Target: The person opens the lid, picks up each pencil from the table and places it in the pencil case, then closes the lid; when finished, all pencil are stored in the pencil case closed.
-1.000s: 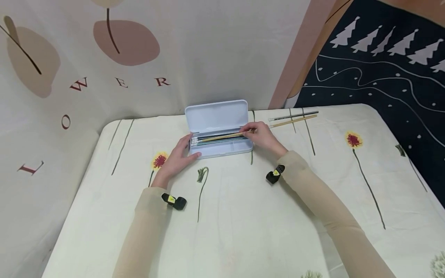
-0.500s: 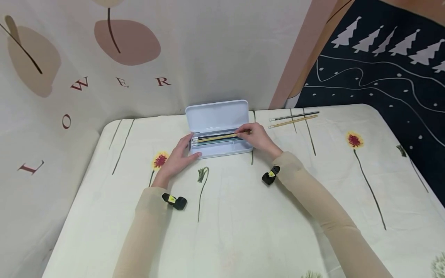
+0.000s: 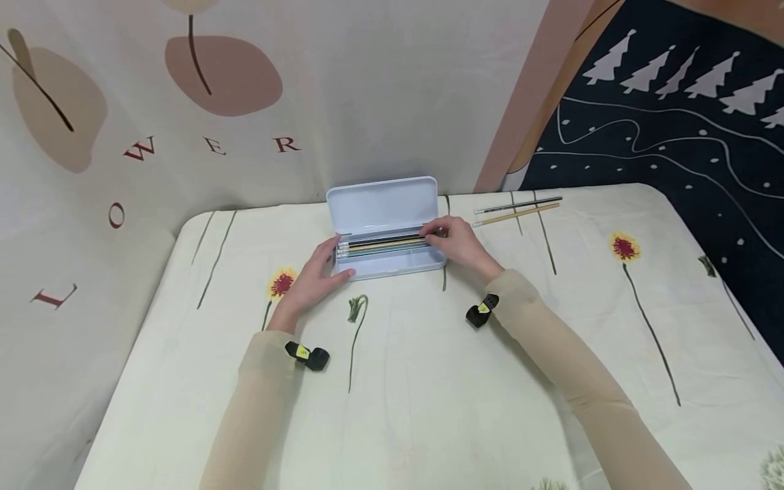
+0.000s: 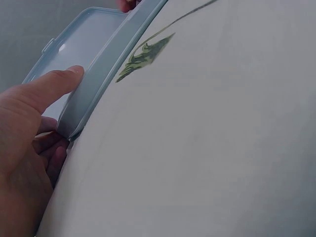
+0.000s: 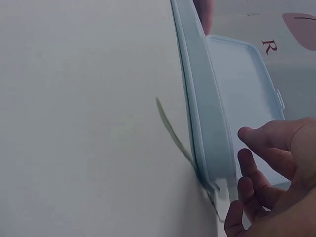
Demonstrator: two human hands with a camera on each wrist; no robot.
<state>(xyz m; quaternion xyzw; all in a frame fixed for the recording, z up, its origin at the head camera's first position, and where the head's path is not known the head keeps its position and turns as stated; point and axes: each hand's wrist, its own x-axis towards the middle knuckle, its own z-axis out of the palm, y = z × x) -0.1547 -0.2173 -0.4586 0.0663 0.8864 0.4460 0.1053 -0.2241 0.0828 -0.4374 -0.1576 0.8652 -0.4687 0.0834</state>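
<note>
A pale blue pencil case (image 3: pixel 404 262) stands at the far side of the table with its lid raised against the back. Several pencils (image 3: pixel 382 245), dark, yellow and teal, lie side by side inside it, white ends to the left. My left hand (image 3: pixel 312 275) holds the case's left end, thumb on the front wall and fingers around the end. Over the case's right end is my right hand (image 3: pixel 459 241). In the right wrist view its thumb and fingers (image 5: pixel 247 185) are apart, with no pencil seen between them.
Right of the case, a black pencil (image 3: pixel 520 205) and a natural-wood pencil (image 3: pixel 517 214) lie on the white flower-printed cloth (image 3: pixel 416 381). A printed curtain (image 3: pixel 392 88) hangs directly behind the table.
The right hand moved left with a yellow pencil, lowered it among the others in the case and let go, then shifted slightly right. The left hand has stayed on the case.
</note>
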